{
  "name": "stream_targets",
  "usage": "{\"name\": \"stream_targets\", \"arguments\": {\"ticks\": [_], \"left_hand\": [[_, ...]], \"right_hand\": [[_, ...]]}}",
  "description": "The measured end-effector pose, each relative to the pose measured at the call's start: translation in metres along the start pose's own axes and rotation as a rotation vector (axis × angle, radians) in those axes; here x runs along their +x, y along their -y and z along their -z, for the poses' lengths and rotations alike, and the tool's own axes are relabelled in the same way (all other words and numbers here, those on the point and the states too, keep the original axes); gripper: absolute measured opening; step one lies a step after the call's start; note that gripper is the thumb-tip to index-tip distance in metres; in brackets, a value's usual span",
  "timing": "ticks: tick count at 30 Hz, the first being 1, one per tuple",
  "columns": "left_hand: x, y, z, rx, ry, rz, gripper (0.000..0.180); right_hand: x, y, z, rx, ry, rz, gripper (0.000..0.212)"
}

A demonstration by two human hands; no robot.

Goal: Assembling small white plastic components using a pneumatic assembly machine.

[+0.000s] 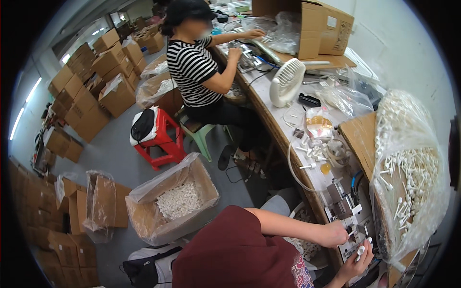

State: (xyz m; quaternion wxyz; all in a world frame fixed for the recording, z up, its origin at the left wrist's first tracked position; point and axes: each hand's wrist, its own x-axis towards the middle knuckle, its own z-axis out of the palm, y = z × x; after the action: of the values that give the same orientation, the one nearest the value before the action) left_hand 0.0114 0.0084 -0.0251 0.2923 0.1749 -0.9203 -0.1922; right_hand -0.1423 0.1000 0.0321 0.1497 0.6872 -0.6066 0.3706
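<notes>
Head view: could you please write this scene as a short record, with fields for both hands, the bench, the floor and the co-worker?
left hand: fingertips at the metal fixture; grip unclear
right hand: holds at least one white plastic piece
bench: white fan, clear bag of white plastic sticks
floor: red stool, plastic-lined carton of white parts
co-worker: seated, striped shirt

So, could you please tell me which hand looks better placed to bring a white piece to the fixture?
Probably the right hand: it holds white pieces close beside the fixture, whereas the left hand is at the fixture, its fingers bunched.
</notes>
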Motion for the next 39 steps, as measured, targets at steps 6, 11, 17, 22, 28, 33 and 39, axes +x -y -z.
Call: {"name": "stream_targets", "arguments": {"ticks": [6,11,17,22,28,33,39], "left_hand": [[-0.024,-0.025,0.024,-0.261,-0.208,0.022,0.033],[-0.021,-0.042,0.066,-0.798,-0.267,0.184,0.031],[-0.019,-0.037,0.062,-0.89,-0.313,0.12,0.024],[-0.023,-0.035,0.066,-0.851,-0.332,0.124,0.025],[-0.028,-0.037,0.072,-0.823,-0.364,0.139,0.024],[-0.036,-0.034,0.062,-0.497,-0.363,0.113,0.025],[-0.023,-0.023,0.054,-0.204,-0.375,0.023,0.027]], "right_hand": [[-0.01,0.001,0.005,-0.107,0.11,0.036,0.028],[-0.014,0.013,-0.002,-0.156,0.141,0.115,0.059],[-0.005,0.033,0.002,-0.147,0.125,0.215,0.05],[0.002,0.037,0.001,-0.121,0.098,0.301,0.048],[0.005,0.029,0.005,-0.09,0.088,0.236,0.03],[-0.003,0.03,0.003,-0.021,0.068,0.151,0.029],[-0.006,0.027,0.005,0.046,-0.063,-0.043,0.025]]}}
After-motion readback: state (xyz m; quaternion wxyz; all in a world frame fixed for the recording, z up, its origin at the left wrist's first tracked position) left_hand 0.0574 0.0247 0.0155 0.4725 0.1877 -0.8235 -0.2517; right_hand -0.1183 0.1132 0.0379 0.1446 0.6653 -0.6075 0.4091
